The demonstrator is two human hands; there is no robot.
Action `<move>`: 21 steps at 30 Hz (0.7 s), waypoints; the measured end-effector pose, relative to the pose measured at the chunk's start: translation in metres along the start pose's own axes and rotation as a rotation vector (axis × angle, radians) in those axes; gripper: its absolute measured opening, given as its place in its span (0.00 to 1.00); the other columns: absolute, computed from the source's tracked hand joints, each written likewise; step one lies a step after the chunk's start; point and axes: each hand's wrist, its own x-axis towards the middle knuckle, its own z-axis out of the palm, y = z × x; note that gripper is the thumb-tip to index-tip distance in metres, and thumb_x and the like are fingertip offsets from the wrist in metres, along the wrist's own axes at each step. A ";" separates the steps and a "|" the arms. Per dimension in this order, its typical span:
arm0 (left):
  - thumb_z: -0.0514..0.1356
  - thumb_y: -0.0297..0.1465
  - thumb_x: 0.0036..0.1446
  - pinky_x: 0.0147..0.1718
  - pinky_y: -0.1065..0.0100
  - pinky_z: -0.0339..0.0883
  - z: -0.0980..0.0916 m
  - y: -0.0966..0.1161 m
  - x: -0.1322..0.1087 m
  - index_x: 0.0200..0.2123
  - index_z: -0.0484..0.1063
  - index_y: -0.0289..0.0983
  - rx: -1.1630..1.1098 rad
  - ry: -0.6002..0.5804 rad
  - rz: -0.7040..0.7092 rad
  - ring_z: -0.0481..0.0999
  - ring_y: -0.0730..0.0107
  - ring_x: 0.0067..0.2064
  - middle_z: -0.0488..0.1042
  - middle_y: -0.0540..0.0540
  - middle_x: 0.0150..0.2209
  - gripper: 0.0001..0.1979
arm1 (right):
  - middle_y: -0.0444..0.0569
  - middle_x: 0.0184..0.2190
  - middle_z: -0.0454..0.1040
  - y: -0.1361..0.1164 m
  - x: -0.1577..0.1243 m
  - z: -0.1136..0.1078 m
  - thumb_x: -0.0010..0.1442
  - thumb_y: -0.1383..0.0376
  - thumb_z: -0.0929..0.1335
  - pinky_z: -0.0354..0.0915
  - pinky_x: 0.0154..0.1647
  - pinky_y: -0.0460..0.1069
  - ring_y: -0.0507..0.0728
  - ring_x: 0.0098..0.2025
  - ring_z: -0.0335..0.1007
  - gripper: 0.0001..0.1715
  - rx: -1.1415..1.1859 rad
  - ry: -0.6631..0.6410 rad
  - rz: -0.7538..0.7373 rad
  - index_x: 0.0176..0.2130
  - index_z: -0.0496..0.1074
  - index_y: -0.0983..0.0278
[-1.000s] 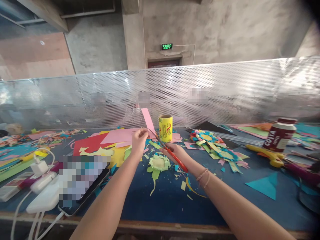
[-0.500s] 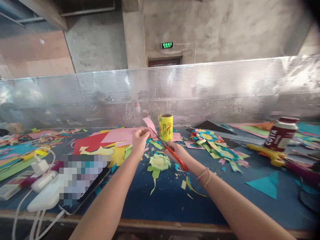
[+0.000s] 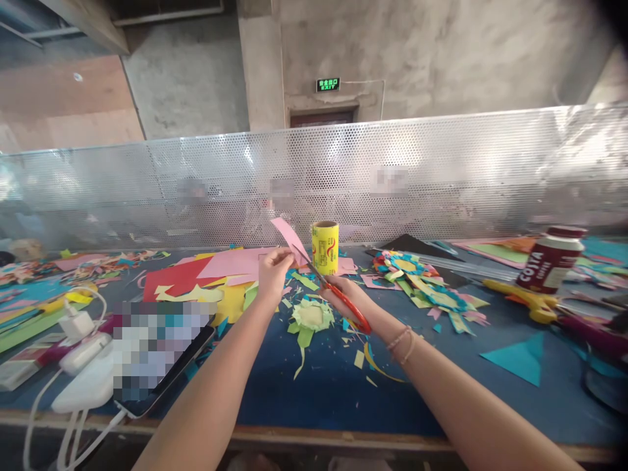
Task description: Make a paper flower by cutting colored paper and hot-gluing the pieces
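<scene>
Between thumb and fingers, my left hand (image 3: 275, 269) pinches a pink paper strip (image 3: 285, 235) that sticks up and to the left. My right hand (image 3: 343, 297) is wrapped round red-handled scissors (image 3: 349, 305), whose blades point up-left and meet the strip's lower part. Just behind the blades stands a yellow tape roll (image 3: 326, 247). A pale green paper flower (image 3: 313, 316) lies on the blue table (image 3: 314, 399) below my hands, with small scraps around it.
A phone (image 3: 161, 353) with white cables lies at the left. Coloured sheets (image 3: 176, 278) spread behind it. At the right are paper flowers (image 3: 405, 265), yellow scissors (image 3: 532, 302) and a COSTA bottle (image 3: 552, 260). A perforated metal screen (image 3: 441, 176) borders the back.
The pink strip now reaches further up and left above my left hand. Both hands remain in nearly the same places, and the scissors' handles have shifted slightly.
</scene>
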 end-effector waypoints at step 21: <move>0.64 0.30 0.38 0.31 0.71 0.65 0.003 0.001 -0.001 0.26 0.73 0.34 -0.089 0.042 -0.075 0.70 0.75 0.27 0.72 0.49 0.24 0.08 | 0.42 0.19 0.61 0.004 0.003 0.002 0.47 0.64 0.60 0.52 0.24 0.45 0.50 0.23 0.57 0.05 -0.074 0.011 0.027 0.23 0.61 0.64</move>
